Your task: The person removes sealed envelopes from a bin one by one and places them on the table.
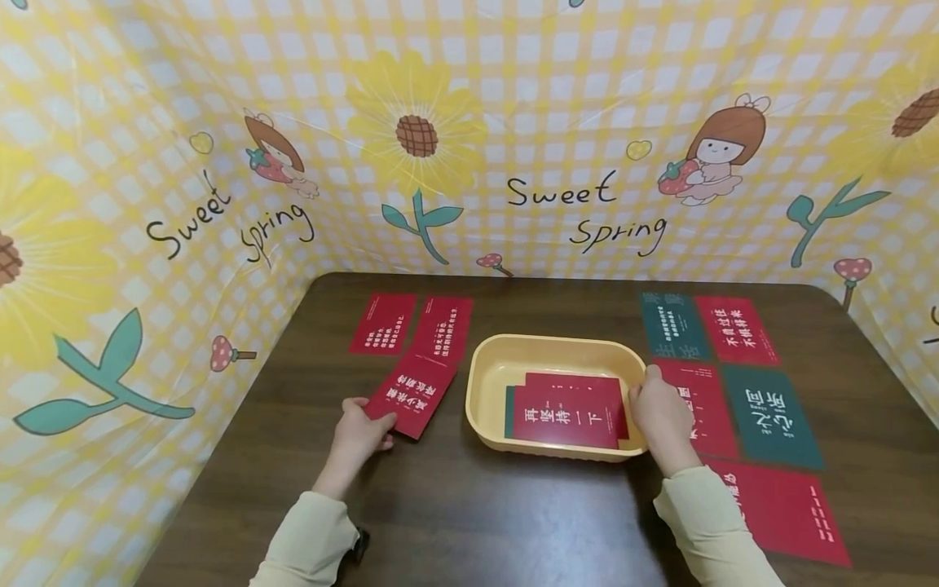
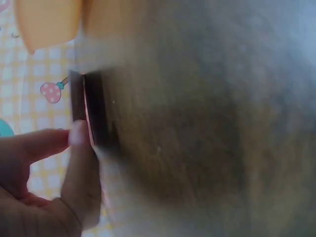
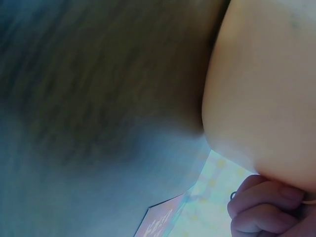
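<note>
Red card [image 1: 411,393] lies at the left hand [image 1: 357,432], its near corner pinched in that grip, the rest flat on the desk [image 1: 469,514]. The right hand [image 1: 660,412] clasps the right rim of the yellow tray [image 1: 487,367], which sits just right of the pinched card and holds a few more cards [image 1: 568,412]. Judging from this, the card would lift most cleanly by raising the pinched corner first. Steadying the tray on the rim looks wise. More cards [image 1: 763,408] lie beyond the right hand.
</note>
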`<state>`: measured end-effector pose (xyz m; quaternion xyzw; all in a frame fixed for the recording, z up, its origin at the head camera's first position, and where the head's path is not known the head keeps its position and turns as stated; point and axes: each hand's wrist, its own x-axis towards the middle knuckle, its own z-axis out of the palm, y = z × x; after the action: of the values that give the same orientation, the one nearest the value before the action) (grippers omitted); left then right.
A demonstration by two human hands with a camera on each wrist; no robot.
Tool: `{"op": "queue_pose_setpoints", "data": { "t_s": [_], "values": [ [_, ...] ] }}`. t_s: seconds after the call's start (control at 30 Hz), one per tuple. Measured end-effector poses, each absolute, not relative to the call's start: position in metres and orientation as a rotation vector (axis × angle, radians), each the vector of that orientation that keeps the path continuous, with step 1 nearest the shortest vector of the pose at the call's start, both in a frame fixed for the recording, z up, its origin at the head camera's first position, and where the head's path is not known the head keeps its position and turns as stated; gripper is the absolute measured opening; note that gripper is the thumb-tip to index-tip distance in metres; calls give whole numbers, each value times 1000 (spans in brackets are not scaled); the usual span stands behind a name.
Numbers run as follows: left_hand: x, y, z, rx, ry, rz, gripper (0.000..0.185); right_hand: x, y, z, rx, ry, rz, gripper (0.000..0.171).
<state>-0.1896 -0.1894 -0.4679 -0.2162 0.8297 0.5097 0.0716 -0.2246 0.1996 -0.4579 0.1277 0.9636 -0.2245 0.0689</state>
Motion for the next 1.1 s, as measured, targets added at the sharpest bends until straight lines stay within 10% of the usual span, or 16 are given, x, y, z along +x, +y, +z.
{"op": "queue_pose_setpoints", "data": {
  "t_s": [1.1],
  "values": [
    [-180,-160,-456,-458,2723,429,80,-226,199,-459,407,2890,-669,34]
  ]
}}
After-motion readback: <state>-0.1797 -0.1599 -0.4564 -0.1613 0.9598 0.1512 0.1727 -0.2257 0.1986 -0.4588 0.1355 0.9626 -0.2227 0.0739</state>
